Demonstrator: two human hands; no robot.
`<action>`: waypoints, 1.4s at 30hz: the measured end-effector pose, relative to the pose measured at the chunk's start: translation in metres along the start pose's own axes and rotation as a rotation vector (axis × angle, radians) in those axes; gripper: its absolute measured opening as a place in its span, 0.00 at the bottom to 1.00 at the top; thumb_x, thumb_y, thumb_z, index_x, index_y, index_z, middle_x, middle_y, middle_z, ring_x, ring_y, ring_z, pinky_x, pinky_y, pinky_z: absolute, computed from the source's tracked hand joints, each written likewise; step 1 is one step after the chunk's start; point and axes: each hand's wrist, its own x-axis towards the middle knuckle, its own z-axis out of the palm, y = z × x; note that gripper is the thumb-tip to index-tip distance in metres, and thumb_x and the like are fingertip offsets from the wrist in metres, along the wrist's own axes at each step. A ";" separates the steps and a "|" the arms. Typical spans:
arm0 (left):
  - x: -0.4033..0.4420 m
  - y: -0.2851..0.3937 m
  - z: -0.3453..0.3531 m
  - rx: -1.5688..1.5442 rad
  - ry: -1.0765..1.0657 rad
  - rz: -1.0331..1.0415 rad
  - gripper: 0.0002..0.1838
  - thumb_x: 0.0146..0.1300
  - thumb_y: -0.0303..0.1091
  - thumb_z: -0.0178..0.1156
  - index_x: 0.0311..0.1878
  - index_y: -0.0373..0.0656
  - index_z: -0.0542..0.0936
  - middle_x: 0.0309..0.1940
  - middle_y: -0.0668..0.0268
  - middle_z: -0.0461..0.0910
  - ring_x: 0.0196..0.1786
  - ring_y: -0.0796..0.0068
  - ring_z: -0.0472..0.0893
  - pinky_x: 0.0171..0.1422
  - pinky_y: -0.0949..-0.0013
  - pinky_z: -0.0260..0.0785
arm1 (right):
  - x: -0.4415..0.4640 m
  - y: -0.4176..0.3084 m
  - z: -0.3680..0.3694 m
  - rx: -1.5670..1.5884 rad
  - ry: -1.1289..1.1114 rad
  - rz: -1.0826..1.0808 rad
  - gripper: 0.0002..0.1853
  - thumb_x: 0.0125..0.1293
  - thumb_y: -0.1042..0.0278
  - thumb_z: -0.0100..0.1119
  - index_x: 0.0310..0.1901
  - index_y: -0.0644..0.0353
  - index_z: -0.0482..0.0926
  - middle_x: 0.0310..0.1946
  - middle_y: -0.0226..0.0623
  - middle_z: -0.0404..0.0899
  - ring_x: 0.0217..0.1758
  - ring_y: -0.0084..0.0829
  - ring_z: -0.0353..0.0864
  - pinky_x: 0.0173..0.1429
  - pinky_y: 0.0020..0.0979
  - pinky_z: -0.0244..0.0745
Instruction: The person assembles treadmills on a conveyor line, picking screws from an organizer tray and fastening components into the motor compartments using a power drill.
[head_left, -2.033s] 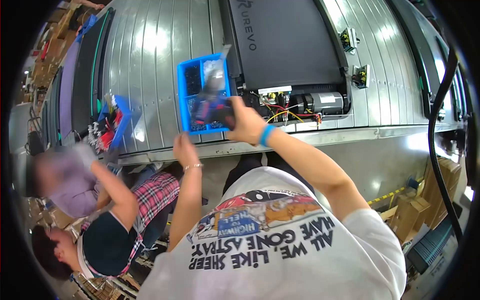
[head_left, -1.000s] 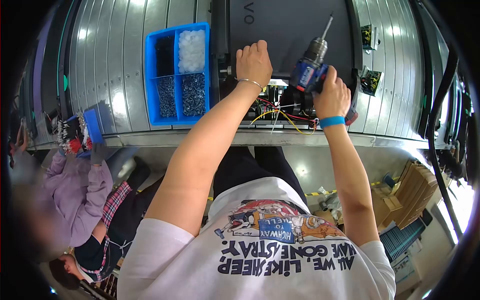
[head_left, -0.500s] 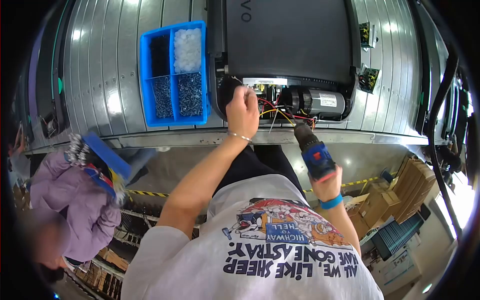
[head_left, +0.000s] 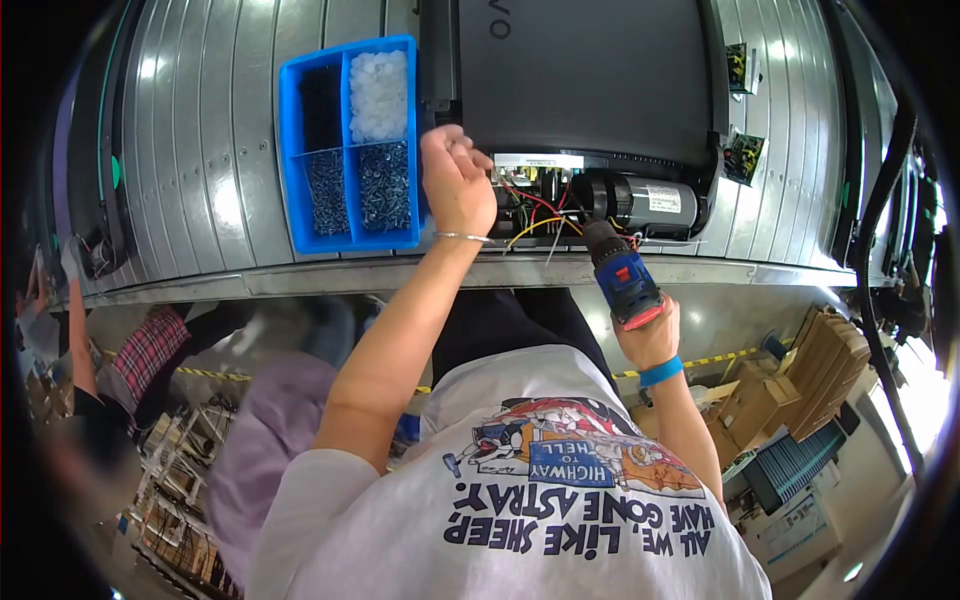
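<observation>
A blue and black power drill (head_left: 625,278) is gripped in my right hand (head_left: 652,335), its front end by the wires at the table edge. My left hand (head_left: 458,185) is closed at the left end of the treadmill's open housing; what its fingers hold, if anything, is hidden. Beside it stands a blue divided bin (head_left: 285,150) with white plastic pieces (head_left: 379,98), screws (head_left: 384,190) and dark small parts. The black treadmill (head_left: 590,85) shows a cylindrical motor (head_left: 650,203) and red and yellow wires (head_left: 543,222).
Two circuit boards (head_left: 742,158) lie right of the treadmill on the slatted metal table (head_left: 205,150). A black cable (head_left: 868,270) hangs at the right. Co-workers, one in a purple top (head_left: 265,440), are at the lower left. Cardboard boxes (head_left: 815,370) stand on the floor.
My left hand has moved left from over the wires toward the housing's left end. The drill has shifted slightly up and left in my right hand. The co-worker in purple has moved right.
</observation>
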 end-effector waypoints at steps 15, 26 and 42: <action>0.054 -0.012 0.050 0.329 -0.287 0.559 0.03 0.60 0.31 0.60 0.35 0.44 0.82 0.28 0.62 0.78 0.33 0.62 0.78 0.41 0.65 0.70 | 0.030 -0.045 -0.038 -0.148 -0.105 0.032 0.10 0.46 0.64 0.65 0.25 0.61 0.78 0.23 0.50 0.80 0.31 0.54 0.80 0.37 0.44 0.76; 0.056 -0.022 0.064 0.537 -0.306 0.719 0.03 0.63 0.32 0.57 0.34 0.44 0.76 0.29 0.65 0.77 0.37 0.61 0.76 0.44 0.60 0.65 | 0.071 -0.068 -0.054 -0.213 -0.179 0.058 0.10 0.47 0.66 0.59 0.29 0.64 0.79 0.30 0.54 0.80 0.39 0.55 0.79 0.47 0.43 0.75; 0.033 -0.002 0.025 0.056 -0.147 0.476 0.08 0.62 0.26 0.60 0.44 0.41 0.83 0.31 0.61 0.82 0.31 0.69 0.83 0.36 0.70 0.75 | 0.016 -0.048 -0.048 -0.185 -0.101 -0.208 0.12 0.46 0.66 0.64 0.32 0.62 0.78 0.24 0.50 0.79 0.33 0.53 0.79 0.37 0.43 0.75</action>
